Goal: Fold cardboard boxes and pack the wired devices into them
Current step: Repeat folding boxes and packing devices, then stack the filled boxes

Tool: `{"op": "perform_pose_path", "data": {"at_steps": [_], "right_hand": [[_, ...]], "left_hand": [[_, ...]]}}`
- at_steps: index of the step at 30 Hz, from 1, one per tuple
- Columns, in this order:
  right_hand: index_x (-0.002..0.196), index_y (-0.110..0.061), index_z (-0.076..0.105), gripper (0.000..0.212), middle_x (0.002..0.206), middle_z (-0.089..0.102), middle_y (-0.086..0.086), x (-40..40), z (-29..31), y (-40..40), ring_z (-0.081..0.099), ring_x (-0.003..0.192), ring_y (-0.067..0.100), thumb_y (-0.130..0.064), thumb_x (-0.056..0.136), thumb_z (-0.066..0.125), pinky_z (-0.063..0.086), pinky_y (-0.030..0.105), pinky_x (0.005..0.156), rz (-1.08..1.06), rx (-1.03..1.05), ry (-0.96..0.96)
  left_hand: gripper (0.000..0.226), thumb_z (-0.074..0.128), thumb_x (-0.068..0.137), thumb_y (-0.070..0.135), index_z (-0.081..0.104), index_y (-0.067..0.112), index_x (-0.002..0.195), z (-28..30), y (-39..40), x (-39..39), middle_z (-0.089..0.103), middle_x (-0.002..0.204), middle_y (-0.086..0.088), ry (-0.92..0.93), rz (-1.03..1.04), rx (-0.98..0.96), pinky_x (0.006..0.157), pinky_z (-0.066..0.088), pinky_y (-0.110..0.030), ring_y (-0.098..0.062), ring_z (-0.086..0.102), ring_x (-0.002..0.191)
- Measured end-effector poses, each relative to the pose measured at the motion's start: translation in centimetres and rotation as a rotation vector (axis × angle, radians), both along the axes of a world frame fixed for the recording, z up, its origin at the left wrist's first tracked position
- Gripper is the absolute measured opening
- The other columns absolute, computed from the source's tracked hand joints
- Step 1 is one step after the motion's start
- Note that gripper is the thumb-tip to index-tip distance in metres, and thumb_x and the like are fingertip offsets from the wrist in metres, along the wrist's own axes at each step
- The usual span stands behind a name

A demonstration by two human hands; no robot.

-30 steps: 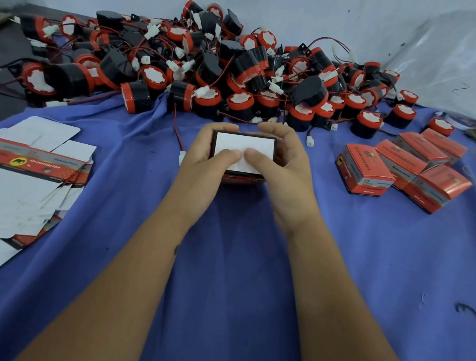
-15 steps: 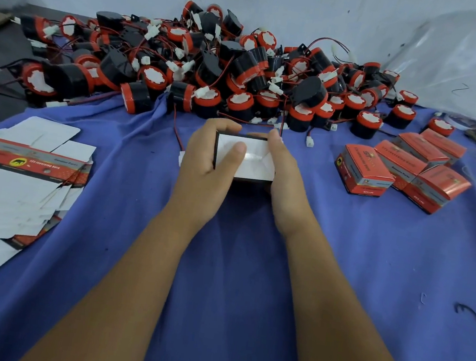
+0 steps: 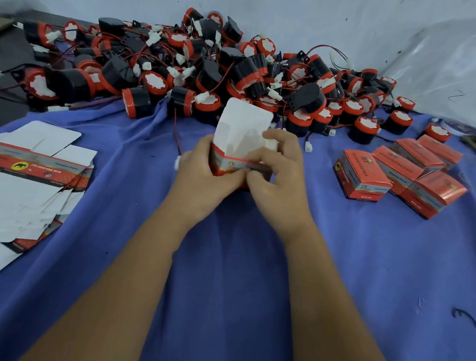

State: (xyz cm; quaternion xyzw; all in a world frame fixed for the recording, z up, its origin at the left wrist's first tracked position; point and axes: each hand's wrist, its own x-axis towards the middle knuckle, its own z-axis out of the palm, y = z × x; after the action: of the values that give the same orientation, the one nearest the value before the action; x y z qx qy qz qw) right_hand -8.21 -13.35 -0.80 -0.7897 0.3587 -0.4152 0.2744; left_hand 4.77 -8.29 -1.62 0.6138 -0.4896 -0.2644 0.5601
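Progress looks early: about five closed boxes (image 3: 362,175) sit grouped toward the right edge of the blue-covered table (image 3: 218,296), while a large heap of wired devices (image 3: 213,69) fills its far edge and a stack of flat box blanks (image 3: 21,187) waits at the left edge. At table centre, left hand (image 3: 205,177) and right hand (image 3: 278,178) both grip one red box (image 3: 226,164), top flap (image 3: 243,128) upright and open. Contents hidden, so I cannot tell if a device is inside; closing likely remains.

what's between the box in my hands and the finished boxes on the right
Nothing visible: only bare blue cloth lies between the box, gripped by both the left hand and right hand, and the packed boxes.
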Motion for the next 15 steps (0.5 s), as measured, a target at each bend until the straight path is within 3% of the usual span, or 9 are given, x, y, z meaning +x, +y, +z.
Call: {"op": "perform_pose_path", "data": {"at_steps": [3, 5, 7, 9, 13, 15], "right_hand": [[0.080, -0.015, 0.076, 0.030, 0.134, 0.055, 0.000, -0.1, -0.2, 0.4, 0.040, 0.127, 0.028, -0.011, 0.072, 0.047, 0.019, 0.032, 0.108, -0.109, -0.260, 0.367], [0.074, -0.017, 0.076, 0.031, 0.116, 0.066, -0.003, 0.3, 0.0, 0.5, 0.046, 0.124, 0.032, -0.010, 0.072, 0.047, 0.008, 0.035, 0.109, -0.222, -0.422, 0.453], [0.077, -0.021, 0.077, 0.032, 0.103, 0.068, -0.009, 0.7, 0.2, 0.5, 0.040, 0.130, 0.030, -0.010, 0.077, 0.047, -0.004, 0.039, 0.111, -0.264, -0.442, 0.593], [0.090, -0.028, 0.075, 0.033, 0.103, 0.065, -0.013, 0.9, 0.1, 0.5, 0.022, 0.137, 0.025, -0.012, 0.083, 0.047, -0.017, 0.043, 0.109, -0.228, -0.373, 0.771], [0.097, -0.033, 0.070, 0.034, 0.097, 0.062, -0.013, 0.9, -0.1, 0.4, 0.012, 0.139, 0.025, -0.012, 0.082, 0.048, -0.022, 0.046, 0.106, -0.222, -0.332, 0.809], [0.096, -0.031, 0.071, 0.035, 0.098, 0.063, -0.016, 1.1, -0.3, 0.3, 0.017, 0.141, 0.020, -0.011, 0.080, 0.048, -0.023, 0.045, 0.107, -0.171, -0.307, 0.661]], "left_hand": [[0.054, 0.083, 0.074, 0.021, 0.051, 0.024, 0.117, -0.1, 0.1, 0.2, 0.064, 0.108, 0.008, -0.172, -0.005, 0.006, 0.082, 0.054, -0.032, -0.011, 0.062, 0.098], [0.056, 0.082, 0.072, 0.019, 0.049, 0.025, 0.117, -0.3, 0.1, 0.1, 0.063, 0.109, 0.007, -0.142, -0.035, -0.014, 0.082, 0.054, -0.036, -0.015, 0.062, 0.099], [0.056, 0.083, 0.073, 0.018, 0.047, 0.027, 0.115, -0.6, -0.2, 0.2, 0.062, 0.104, 0.012, -0.148, -0.016, -0.005, 0.076, 0.052, -0.021, -0.008, 0.061, 0.096], [0.055, 0.083, 0.074, 0.021, 0.043, 0.029, 0.112, -0.9, -0.4, 0.3, 0.058, 0.096, 0.020, -0.181, 0.023, 0.043, 0.063, 0.043, -0.005, 0.004, 0.056, 0.088], [0.053, 0.082, 0.074, 0.023, 0.043, 0.028, 0.110, -1.5, -0.7, 0.4, 0.053, 0.089, 0.025, -0.219, 0.064, 0.053, 0.059, 0.038, 0.001, 0.026, 0.049, 0.082], [0.051, 0.081, 0.076, 0.024, 0.042, 0.027, 0.109, -1.5, -0.9, 0.5, 0.054, 0.089, 0.023, -0.211, 0.102, 0.044, 0.059, 0.041, -0.003, 0.018, 0.054, 0.083]]}}
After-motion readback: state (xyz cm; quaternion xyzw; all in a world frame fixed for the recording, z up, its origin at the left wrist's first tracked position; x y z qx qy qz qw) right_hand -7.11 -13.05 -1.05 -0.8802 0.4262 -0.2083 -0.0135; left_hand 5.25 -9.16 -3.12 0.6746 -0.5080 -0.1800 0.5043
